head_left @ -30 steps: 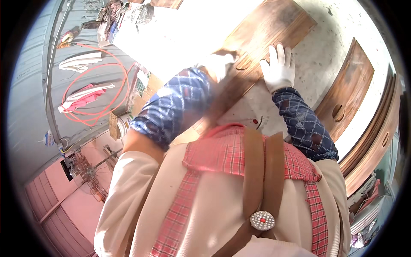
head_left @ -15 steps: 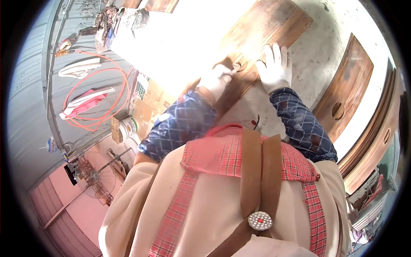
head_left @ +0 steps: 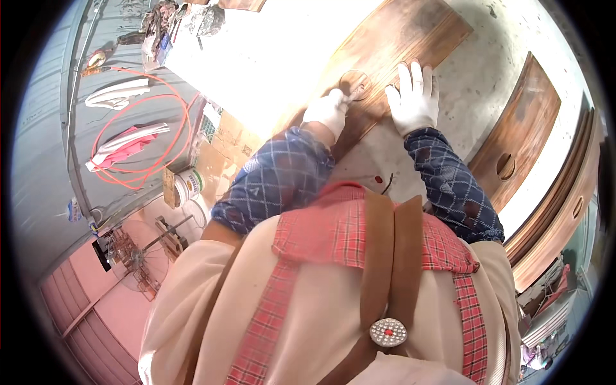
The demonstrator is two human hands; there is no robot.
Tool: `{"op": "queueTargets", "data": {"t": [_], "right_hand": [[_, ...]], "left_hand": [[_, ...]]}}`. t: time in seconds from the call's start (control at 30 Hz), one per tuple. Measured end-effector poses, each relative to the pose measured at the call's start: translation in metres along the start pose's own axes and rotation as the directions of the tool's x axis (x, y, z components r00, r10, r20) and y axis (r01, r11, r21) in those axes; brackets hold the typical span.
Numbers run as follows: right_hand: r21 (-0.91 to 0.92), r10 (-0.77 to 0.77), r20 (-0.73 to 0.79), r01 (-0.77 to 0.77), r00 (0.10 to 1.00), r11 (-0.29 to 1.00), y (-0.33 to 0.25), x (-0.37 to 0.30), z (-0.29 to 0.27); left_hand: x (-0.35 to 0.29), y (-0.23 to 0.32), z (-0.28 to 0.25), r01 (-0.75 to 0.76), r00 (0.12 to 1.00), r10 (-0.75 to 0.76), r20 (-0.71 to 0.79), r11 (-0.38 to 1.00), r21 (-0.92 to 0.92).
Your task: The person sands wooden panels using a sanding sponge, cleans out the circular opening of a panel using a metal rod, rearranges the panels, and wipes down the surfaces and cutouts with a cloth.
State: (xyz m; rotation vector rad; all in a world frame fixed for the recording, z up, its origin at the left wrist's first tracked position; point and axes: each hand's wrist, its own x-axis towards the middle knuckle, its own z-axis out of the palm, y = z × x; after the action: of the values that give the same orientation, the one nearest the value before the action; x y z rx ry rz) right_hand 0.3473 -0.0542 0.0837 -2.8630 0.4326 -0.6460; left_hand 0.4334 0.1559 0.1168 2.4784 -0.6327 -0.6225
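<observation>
A long brown wooden panel (head_left: 401, 42) with dark grain lies on the pale work surface before me. Near its close end is an oval cut-out (head_left: 355, 83). My left hand (head_left: 328, 114), in a white glove, is closed at that cut-out. Out of its fingers sticks a small pale thing (head_left: 357, 93), too blurred to tell its kind, which reaches to the hole's edge. My right hand (head_left: 414, 99), gloved too, rests open on the panel's right edge with its fingers stretched out.
Right of me a second wooden panel (head_left: 523, 122) with a cut-out lies on the surface, and several more stand stacked (head_left: 558, 199) beyond it. To the left are an orange hose (head_left: 186, 122), a white bucket (head_left: 190, 183), cardboard (head_left: 228, 144) and a fan (head_left: 135, 253).
My left hand has shifted slightly, moving the small pale thing along the cut-out, whose rim shows more now. The right hand stays in place on the panel.
</observation>
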Motion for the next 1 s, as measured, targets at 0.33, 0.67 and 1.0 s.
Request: {"op": "queueTargets", "data": {"t": [0.33,0.67,1.0], "right_hand": [[-0.066,0.016,0.065,-0.012,0.998,0.998,-0.003,0.002,-0.002],[-0.044,-0.03,0.011,0.03,1.0,0.999,-0.004,0.001,-0.002],[-0.002,-0.003,0.024,0.003,1.0,1.0,0.001,-0.004,0.004]], "left_hand": [[0.008,0.024,-0.044,-0.203,0.975,0.172,0.141,0.946,0.254],[0.059,-0.004,-0.05,-0.528,0.78,0.451,0.434,0.846,0.07],[0.025,0.019,0.012,-0.098,0.984,0.118,-0.137,0.985,0.141]]}}
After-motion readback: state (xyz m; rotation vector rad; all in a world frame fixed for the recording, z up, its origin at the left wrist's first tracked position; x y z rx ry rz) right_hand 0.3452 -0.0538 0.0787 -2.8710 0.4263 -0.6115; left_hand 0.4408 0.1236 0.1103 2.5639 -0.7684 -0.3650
